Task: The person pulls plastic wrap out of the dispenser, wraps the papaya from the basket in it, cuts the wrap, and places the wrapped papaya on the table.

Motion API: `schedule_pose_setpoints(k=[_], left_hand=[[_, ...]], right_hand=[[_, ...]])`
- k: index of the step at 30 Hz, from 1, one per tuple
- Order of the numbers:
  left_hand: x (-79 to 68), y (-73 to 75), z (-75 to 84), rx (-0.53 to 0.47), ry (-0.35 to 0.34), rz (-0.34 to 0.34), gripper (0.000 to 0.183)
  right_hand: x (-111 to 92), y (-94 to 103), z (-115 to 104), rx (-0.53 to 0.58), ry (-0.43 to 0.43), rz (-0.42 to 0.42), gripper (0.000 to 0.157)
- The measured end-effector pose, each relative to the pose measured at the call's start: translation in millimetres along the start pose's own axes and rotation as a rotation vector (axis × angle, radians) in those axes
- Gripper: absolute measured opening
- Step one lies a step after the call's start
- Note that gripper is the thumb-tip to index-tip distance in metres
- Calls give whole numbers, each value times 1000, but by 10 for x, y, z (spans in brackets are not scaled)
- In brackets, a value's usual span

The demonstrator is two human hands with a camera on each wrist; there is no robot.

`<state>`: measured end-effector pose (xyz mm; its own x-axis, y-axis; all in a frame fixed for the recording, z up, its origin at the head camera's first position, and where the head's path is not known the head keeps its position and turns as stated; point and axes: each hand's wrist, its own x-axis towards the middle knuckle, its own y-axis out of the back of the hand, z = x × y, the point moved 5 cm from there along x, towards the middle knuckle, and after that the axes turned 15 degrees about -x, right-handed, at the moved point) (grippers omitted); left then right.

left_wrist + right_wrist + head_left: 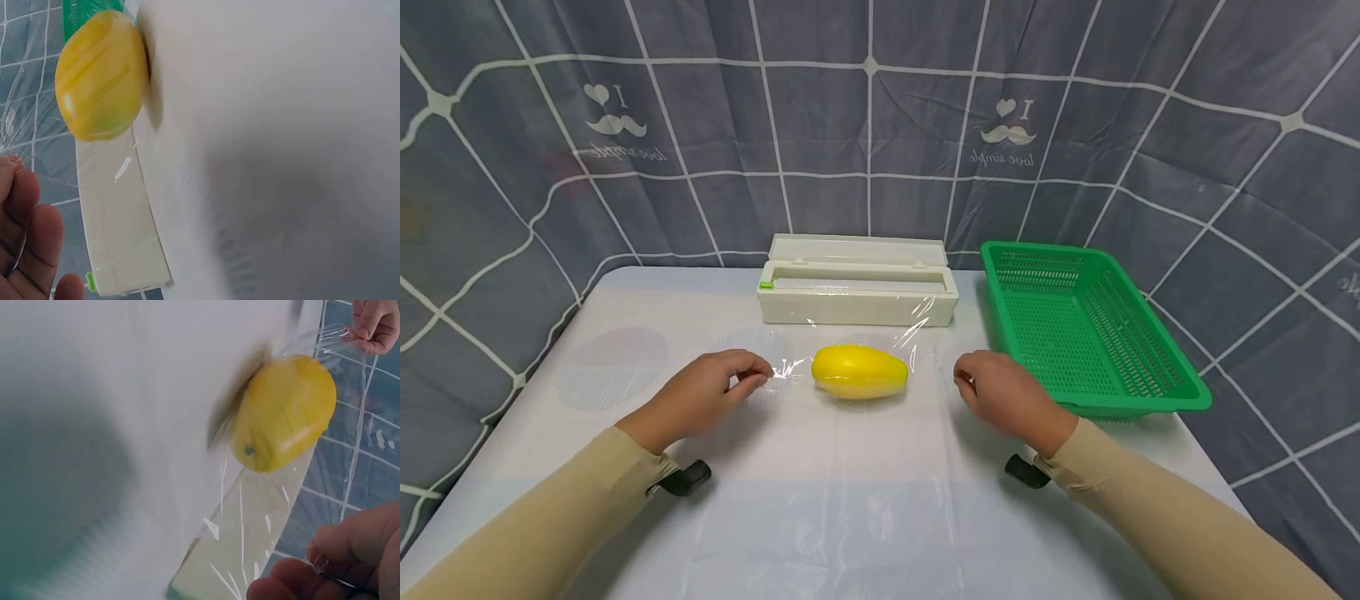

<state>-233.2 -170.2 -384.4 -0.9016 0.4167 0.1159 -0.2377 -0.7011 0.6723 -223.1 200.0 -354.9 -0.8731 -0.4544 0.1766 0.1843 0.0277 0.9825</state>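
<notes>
Clear plastic wrap (359,444) stretches between the two hands, over a yellow papaya-like fruit (859,372) lying on the table. My left hand (706,393) pinches one corner of the wrap between thumb and forefinger, left of the fruit. At the right, my other hand (1006,393) pinches the opposite corner in the same way. Behind the fruit stands a white wrap dispenser box (859,310) with its lid (859,248) raised. The film shines in front of the box and overlaps its face.
A green plastic basket (1172,392) stands at the right of the table, close behind the right hand. A small green slider (766,285) sits at the box's left end. A grey checked curtain (820,117) hangs around the white-covered table (820,533).
</notes>
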Motion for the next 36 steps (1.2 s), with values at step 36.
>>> schedule_pose_setpoints(k=[36], left_hand=[[690, 49, -453, -85, 186, 48, 9]], right_hand=[[701, -305, 191, -144, -407, -144, 14]])
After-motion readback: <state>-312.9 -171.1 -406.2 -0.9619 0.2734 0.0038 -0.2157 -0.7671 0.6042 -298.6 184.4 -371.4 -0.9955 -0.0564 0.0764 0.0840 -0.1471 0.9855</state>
